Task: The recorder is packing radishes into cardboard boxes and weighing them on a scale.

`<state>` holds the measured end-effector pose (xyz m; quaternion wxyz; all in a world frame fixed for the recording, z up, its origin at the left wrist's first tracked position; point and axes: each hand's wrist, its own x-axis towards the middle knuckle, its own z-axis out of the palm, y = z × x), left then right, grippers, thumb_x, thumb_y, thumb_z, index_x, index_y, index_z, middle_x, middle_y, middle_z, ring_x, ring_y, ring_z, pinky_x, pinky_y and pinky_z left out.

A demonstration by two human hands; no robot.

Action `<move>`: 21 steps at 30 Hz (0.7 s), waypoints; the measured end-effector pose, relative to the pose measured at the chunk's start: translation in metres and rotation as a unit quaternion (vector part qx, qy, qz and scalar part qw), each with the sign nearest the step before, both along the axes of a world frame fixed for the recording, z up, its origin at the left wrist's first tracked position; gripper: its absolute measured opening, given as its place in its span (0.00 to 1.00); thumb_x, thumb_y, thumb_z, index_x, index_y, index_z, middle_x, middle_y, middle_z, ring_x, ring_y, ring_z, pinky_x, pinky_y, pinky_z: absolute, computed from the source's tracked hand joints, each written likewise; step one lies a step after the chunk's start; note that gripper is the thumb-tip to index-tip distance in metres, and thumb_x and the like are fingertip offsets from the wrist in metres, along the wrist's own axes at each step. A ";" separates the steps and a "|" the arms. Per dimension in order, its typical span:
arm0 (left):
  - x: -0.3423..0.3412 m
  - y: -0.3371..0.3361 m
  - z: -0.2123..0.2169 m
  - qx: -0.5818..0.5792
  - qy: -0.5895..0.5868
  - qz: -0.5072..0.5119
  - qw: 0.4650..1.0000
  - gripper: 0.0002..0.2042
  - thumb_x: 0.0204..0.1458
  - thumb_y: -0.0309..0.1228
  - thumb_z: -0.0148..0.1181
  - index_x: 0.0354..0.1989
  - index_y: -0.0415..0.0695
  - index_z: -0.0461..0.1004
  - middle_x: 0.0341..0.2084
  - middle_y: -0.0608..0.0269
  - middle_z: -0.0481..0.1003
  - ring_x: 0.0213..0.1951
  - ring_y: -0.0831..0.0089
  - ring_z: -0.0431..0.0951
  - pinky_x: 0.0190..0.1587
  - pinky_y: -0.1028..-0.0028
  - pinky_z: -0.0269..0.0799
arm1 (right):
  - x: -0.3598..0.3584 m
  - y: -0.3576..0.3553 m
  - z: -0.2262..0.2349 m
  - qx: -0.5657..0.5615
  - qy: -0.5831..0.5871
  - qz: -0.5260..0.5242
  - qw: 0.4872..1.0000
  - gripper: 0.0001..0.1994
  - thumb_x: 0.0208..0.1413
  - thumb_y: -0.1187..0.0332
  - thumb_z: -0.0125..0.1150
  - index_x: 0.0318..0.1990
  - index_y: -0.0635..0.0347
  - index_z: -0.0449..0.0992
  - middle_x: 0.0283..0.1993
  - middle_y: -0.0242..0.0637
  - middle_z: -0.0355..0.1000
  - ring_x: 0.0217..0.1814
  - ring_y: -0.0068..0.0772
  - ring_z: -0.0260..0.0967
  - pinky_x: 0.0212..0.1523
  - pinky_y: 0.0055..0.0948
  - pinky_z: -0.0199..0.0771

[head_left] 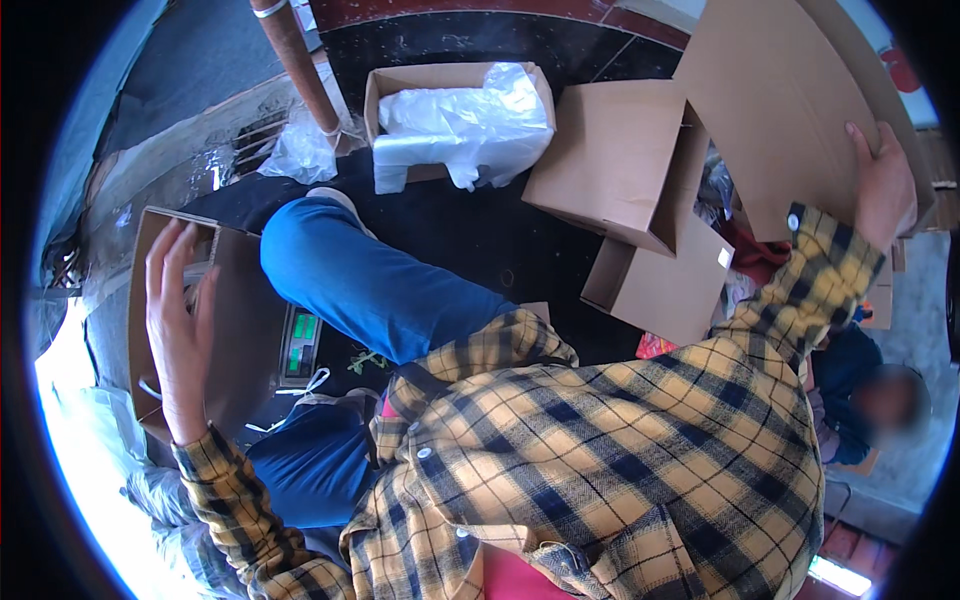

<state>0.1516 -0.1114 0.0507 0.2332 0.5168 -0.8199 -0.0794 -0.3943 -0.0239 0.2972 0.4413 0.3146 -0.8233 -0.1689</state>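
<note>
At the far left, my left hand [183,325] is held over an open cardboard box [245,330], its fingers stretched out and the thumb apart. I see nothing in that hand; whether it touches the box is hard to tell. My right hand [886,188], up at the right, grips the edge of a large brown cardboard box [785,110]. This box looks flattened and tilts upright, the thumb on its near face and the other fingers mostly hidden behind it. Beside the left box is a weighing scale with green displays [300,343].
A carton lined with clear plastic [455,125] stands ahead. Right of it are a closed carton [610,150] and a smaller carton [672,290]. A rusty pole [300,65] rises at the back left, near a plastic bag [300,150]. Another person [860,395] sits at the right.
</note>
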 end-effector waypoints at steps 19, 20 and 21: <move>-0.003 0.070 -0.053 0.136 0.029 0.056 0.989 0.14 0.53 0.23 0.52 0.49 0.40 0.68 0.50 0.48 0.67 0.50 0.50 0.70 0.50 0.63 0.67 | 0.024 -0.055 -0.256 0.122 -0.301 0.128 0.937 0.14 0.48 0.65 0.53 0.38 0.66 0.68 0.36 0.51 0.72 0.37 0.50 0.73 0.39 0.43 0.74; -0.007 0.067 -0.051 0.136 0.031 0.048 0.989 0.14 0.53 0.23 0.52 0.49 0.40 0.68 0.50 0.48 0.67 0.50 0.50 0.70 0.50 0.63 0.67 | 0.025 -0.054 -0.258 0.120 -0.287 0.163 0.936 0.12 0.48 0.67 0.53 0.37 0.65 0.69 0.35 0.49 0.71 0.36 0.47 0.73 0.37 0.41 0.74; -0.011 0.065 -0.048 0.135 0.020 0.034 0.990 0.14 0.53 0.23 0.52 0.49 0.40 0.68 0.49 0.47 0.67 0.49 0.50 0.70 0.50 0.63 0.68 | 0.023 -0.051 -0.262 0.119 -0.272 0.199 0.934 0.10 0.47 0.69 0.53 0.36 0.64 0.69 0.35 0.46 0.69 0.34 0.45 0.73 0.35 0.39 0.75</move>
